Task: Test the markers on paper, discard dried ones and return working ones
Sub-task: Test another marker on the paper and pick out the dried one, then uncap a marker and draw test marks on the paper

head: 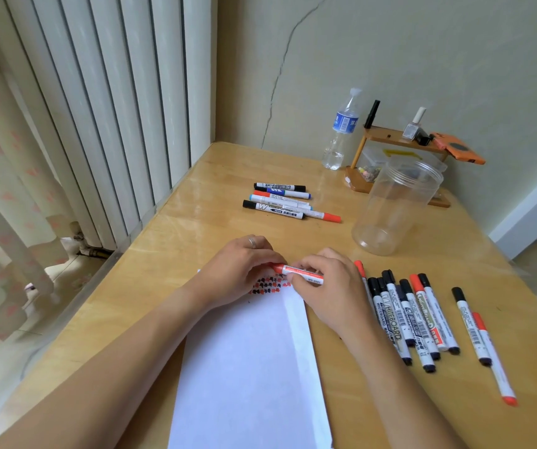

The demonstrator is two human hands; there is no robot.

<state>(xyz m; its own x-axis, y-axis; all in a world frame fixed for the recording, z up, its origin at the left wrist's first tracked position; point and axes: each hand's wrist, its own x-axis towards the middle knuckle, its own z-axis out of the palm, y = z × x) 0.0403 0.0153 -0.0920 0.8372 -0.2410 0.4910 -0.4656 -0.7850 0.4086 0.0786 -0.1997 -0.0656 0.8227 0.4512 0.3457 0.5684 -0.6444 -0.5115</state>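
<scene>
A red whiteboard marker (pixel 299 274) lies level between both hands above the top of the white paper (pixel 247 367). My left hand (pixel 239 270) grips its red cap end. My right hand (pixel 328 288) holds the white barrel. Rows of red and black test marks (pixel 268 285) cover the paper's top edge. A bunch of several black and red markers (pixel 413 319) lies to the right of my right hand. Another group of several markers (pixel 285 202) lies farther back on the table. An empty clear plastic jar (pixel 396 205) stands at the right.
The wooden table (pixel 176 241) stands in a corner beside a white radiator (pixel 98 108). At the back right are a water bottle (pixel 341 131) and a small wooden shelf (pixel 400 140) with small bottles and an orange object.
</scene>
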